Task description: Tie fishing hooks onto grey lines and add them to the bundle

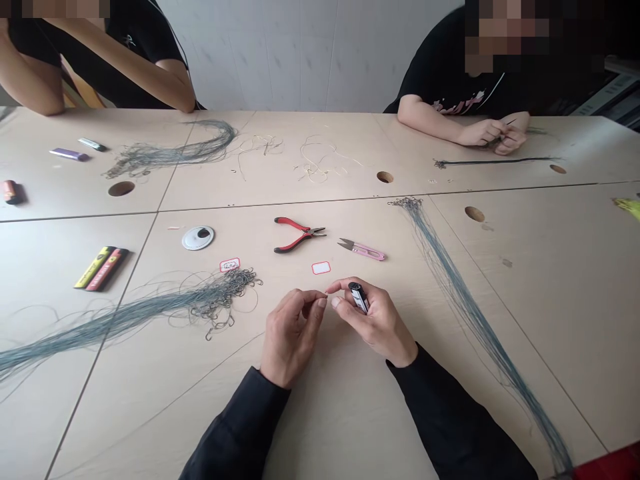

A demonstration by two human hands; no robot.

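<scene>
Your two forearms come up from the bottom edge in dark sleeves, elbows wide, and your hands meet just above the middle of the table [345, 413]. Your left hand [287, 337] is palm-down, thumb and forefinger pressed together on a tiny piece [326, 295], too small to identify. One single strand [215, 369] slants from the lower left toward that hand. Your right hand [381, 321] curls its lower fingers around one black-and-white lighter [358, 297]; its forefinger reaches to the pinched tips, the thumb apart below. You cannot tell whether that forefinger touches the piece.

Two bundles of hooked line flank you: the left bundle [165, 309], hooks near your left hand, and the right bundle [463, 293], hooks pointing away.

Just beyond your fingers lie two red-bordered labels [321, 268], one pair of pink snips [369, 251] and one pair of red-handled pliers [311, 232]. To the left are one round disc [192, 239] and two lighters side by side, a yellow lighter [95, 268] and a red lighter [107, 270].

Across the seam are a third, curved bundle [170, 154], a slim dark bundle [495, 162] and three more lighters [69, 155]. Two co-workers sit opposite; the right-hand one's hands [493, 137] are close together.
</scene>
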